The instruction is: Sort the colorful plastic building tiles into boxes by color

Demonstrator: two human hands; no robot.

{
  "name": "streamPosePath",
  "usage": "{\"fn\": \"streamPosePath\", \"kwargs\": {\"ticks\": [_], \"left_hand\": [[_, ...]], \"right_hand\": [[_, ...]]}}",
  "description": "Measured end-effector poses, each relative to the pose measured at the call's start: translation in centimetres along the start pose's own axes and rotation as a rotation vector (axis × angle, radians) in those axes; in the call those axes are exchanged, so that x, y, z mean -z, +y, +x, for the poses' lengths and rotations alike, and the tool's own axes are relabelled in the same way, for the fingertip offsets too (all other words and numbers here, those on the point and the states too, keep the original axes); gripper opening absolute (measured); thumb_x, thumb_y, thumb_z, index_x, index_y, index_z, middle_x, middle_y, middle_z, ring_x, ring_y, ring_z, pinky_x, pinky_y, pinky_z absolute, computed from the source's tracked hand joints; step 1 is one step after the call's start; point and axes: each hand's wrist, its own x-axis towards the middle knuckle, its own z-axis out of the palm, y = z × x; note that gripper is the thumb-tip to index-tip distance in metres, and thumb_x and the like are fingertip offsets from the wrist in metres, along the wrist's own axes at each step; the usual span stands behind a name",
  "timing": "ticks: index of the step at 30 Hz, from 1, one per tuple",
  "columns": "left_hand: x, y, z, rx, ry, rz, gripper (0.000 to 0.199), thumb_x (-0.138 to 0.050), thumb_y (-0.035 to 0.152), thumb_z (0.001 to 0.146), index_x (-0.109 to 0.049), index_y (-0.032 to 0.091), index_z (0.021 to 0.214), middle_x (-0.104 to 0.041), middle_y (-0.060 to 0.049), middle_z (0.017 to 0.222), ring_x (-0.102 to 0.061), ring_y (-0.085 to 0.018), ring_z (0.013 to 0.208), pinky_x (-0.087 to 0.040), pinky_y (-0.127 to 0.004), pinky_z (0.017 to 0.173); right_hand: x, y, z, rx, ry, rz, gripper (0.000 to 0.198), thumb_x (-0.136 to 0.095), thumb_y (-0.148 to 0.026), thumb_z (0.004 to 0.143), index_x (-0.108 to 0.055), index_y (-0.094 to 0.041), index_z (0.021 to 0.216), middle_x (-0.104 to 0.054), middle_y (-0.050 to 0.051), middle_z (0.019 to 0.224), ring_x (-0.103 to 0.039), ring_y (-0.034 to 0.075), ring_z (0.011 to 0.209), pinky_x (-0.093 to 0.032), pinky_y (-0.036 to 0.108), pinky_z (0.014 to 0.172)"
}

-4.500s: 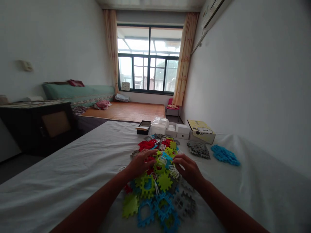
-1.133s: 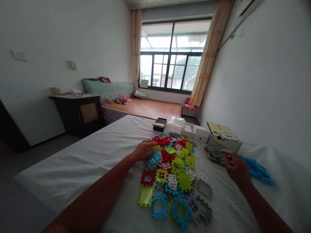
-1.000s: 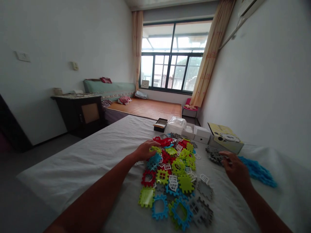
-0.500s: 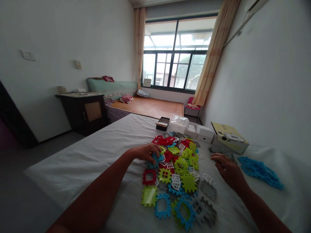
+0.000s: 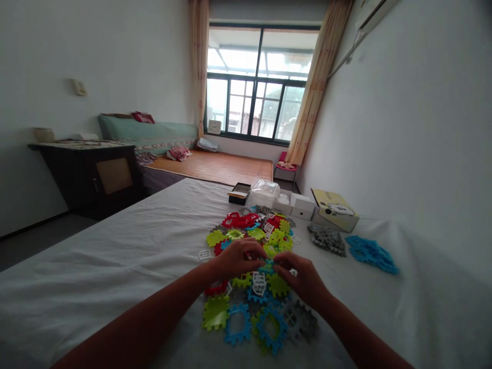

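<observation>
Over the middle of a pile of plastic interlocking tiles, my left hand [image 5: 243,258] and my right hand [image 5: 302,277] meet at a small blue interlocking tile [image 5: 268,266]. Both hands pinch it from opposite sides, and the fingers partly cover it. Just below lie a white window piece [image 5: 259,284] and a lime-green tile [image 5: 278,285]. Nearer to me are a blue frame tile [image 5: 238,324], a lime-green tile with a clear-looking centre [image 5: 215,312] and grey tiles [image 5: 307,323]. Red tiles [image 5: 240,220] lie at the pile's far side.
To the right lie a heap of grey tiles [image 5: 326,239] and a heap of blue tiles [image 5: 372,254]. Behind the pile stand a black box [image 5: 239,193], a clear plastic container [image 5: 265,192], white boxes [image 5: 302,206] and a yellow box [image 5: 334,209]. A white sheet [image 5: 126,246] covers the surface.
My right hand has moved left from beside the grey tiles to meet my left hand at the blue tile. The view has turned to the right.
</observation>
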Motion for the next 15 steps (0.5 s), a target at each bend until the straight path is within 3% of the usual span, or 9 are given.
{"fn": "streamPosePath", "kwargs": {"ticks": [4,7,12,15], "left_hand": [[0.8,0.1,0.1,0.014,0.056,0.024,0.023,-0.055,0.032,0.086,-0.067,0.02,0.101,-0.065,-0.005,0.099,-0.061,-0.014,0.082,-0.048,-0.019,0.064],[2.2,-1.1,0.5,0.053,0.177,0.049,0.024,-0.052,0.032,0.087,-0.068,0.019,0.1,-0.066,-0.006,0.1,-0.061,-0.016,0.087,-0.048,-0.019,0.061],[3.9,-3.3,0.7,0.091,0.266,0.085,0.026,-0.052,0.035,0.085,-0.068,0.019,0.098,-0.068,-0.006,0.099,-0.063,-0.018,0.087,-0.05,-0.02,0.063],[4.6,-4.1,0.6,0.098,0.26,0.129,0.028,-0.052,0.037,0.085,-0.068,0.019,0.099,-0.069,-0.006,0.1,-0.063,-0.019,0.09,-0.051,-0.021,0.067]], "right_hand": [[2.8,3.8,1.1,-0.096,0.206,0.049,0.021,-0.06,-0.038,0.079,-0.066,-0.02,0.088,-0.069,0.002,0.078,-0.063,0.015,0.069,-0.052,0.027,0.067],[8.1,9.3,1.0,-0.277,0.609,0.057,0.032,-0.069,-0.046,0.068,-0.068,-0.019,0.084,-0.069,0.004,0.071,-0.062,0.017,0.062,-0.053,0.029,0.058],[17.8,17.4,-3.7,-0.463,1.137,-0.051,0.043,-0.062,-0.051,0.066,-0.062,-0.015,0.09,-0.066,0.006,0.07,-0.061,0.017,0.056,-0.051,0.027,0.05],[20.4,20.2,-7.0,-0.562,1.311,-0.142,0.046,-0.053,-0.053,0.069,-0.06,-0.013,0.09,-0.061,0.003,0.059,-0.06,0.017,0.049,-0.049,0.027,0.044]]}}
